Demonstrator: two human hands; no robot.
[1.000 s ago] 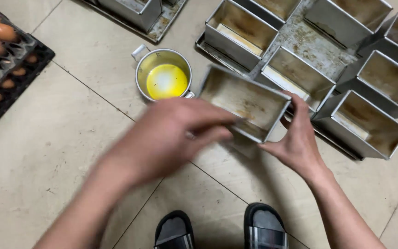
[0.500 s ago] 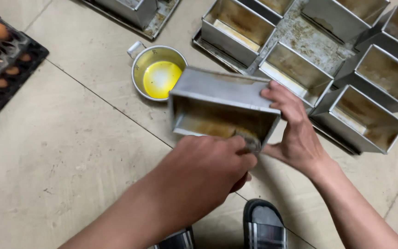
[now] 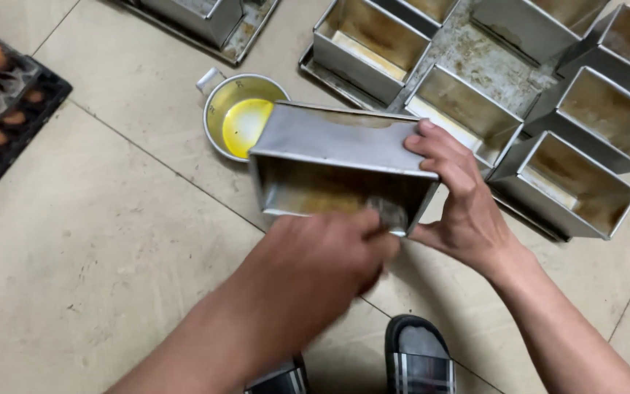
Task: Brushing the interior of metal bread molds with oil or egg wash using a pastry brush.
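Note:
A rectangular metal loaf tin (image 3: 333,138) is lifted off the floor and tipped so that its open mouth faces me. My right hand (image 3: 461,208) grips its right end, thumb below and fingers over the top wall. My left hand (image 3: 322,255) is closed on a small grey pad (image 3: 388,215), which is blurred, and presses it at the tin's lower right inner edge. Just behind the tin stands a small round metal pan (image 3: 220,102) with yellow liquid in it.
Several more loaf tins stand on a stained metal tray (image 3: 468,51) at the upper right. At the left edge is a black tray with eggs (image 3: 1,109). Another tin on a tray (image 3: 205,18) sits at the top. My slippered feet (image 3: 421,357) are below on the tiled floor.
The tin has been lifted and tipped toward me. My left hand has dropped from above the tin to its open mouth and moves along the inside.

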